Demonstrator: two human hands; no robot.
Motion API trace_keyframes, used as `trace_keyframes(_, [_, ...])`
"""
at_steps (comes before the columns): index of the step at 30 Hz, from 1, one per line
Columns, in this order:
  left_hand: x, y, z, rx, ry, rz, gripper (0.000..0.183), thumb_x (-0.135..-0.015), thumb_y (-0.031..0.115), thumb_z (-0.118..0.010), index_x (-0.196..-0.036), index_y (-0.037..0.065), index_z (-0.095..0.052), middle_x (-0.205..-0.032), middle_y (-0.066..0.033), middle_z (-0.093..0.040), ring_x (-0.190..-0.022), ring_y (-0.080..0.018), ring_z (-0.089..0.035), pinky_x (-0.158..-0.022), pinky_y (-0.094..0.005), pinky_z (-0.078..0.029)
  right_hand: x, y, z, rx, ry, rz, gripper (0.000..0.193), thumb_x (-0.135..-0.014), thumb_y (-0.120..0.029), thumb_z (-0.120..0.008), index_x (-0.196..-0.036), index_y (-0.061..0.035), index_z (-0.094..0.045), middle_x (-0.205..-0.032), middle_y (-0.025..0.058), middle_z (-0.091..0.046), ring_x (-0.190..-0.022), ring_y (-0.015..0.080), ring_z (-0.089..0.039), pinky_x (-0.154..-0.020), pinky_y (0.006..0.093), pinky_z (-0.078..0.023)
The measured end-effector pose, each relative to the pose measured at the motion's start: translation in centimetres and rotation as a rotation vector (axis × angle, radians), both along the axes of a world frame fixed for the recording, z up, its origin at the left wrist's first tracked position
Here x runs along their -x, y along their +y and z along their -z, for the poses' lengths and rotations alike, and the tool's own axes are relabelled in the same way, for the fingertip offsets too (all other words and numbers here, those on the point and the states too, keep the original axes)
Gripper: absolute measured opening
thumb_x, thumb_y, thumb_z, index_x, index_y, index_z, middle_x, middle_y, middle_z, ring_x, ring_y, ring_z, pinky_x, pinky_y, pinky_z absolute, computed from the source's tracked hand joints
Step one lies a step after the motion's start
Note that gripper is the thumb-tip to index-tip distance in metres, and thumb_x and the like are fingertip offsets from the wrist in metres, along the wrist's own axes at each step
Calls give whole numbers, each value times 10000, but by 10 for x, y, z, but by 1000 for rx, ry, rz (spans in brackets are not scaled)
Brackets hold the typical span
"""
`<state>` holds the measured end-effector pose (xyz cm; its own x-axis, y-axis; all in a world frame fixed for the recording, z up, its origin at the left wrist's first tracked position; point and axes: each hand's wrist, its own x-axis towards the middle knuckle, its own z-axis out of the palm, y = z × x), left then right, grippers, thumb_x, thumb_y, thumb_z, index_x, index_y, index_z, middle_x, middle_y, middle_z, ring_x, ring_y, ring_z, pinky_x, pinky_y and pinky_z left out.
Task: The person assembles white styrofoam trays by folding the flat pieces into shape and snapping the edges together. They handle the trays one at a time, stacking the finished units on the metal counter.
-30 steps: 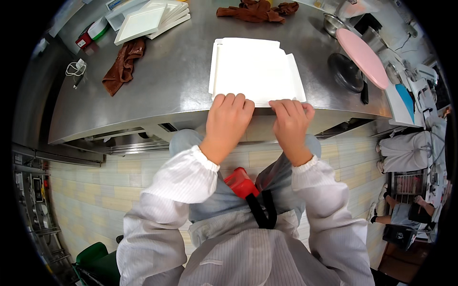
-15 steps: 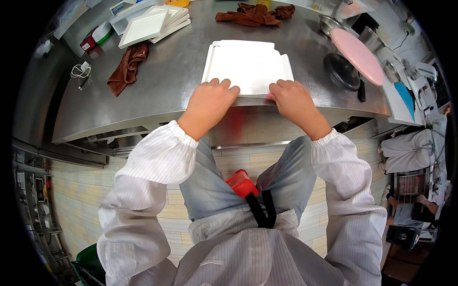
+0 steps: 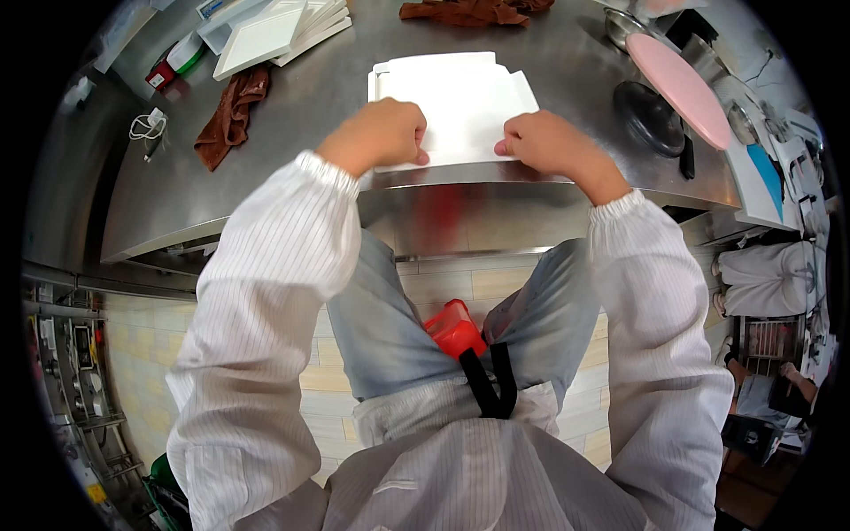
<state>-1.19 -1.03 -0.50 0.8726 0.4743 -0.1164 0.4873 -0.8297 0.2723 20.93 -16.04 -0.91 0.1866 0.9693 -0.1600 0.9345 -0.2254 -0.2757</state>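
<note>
A flat white panel (image 3: 460, 97) with stepped far corners, like a box folded flat, lies at the near edge of the steel table. My left hand (image 3: 381, 133) is closed over its near left part, thumb and fingertips tucked in at the near edge. On the near right corner, my right hand (image 3: 553, 143) has its fingers curled, with the thumb pointing inward. Both hands hide parts of the panel's sides, and between them its white surface shows.
At the back left a stack of white trays (image 3: 266, 35) stands beside a brown cloth (image 3: 233, 115) and a white cable (image 3: 149, 128). Another brown cloth (image 3: 465, 11) lies at the back. On the right are a black pan (image 3: 649, 117), a pink disc (image 3: 677, 88) and a metal bowl (image 3: 622, 31).
Both hands have turned from laying their fingers over the near edge to a more curled hold along the panel's near sides. The view has shifted slightly.
</note>
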Motion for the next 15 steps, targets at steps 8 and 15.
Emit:
trace_keyframes(8, [-18, 33, 13, 43, 100, 115, 418, -725, 351, -911, -691, 22, -656, -647, -124, -664, -632, -260, -645, -585, -400, -486, 1, 4, 0, 49, -269, -33, 499, -979, -534, -640, -1105, -60, -734, -1146, 175, -721, -1146, 347, -640, -998, 502, -416])
trace_keyframes(15, [-37, 12, 21, 93, 118, 83, 517, -693, 501, -921, -912, 58, -769, -914, -166, -774, -862, -360, -733, -777, -453, -557, 34, 4, 22, -206, -198, -112, 529, -968, -547, -643, -1138, -48, -683, -1123, 185, -684, -1139, 357, -618, -969, 488, -415])
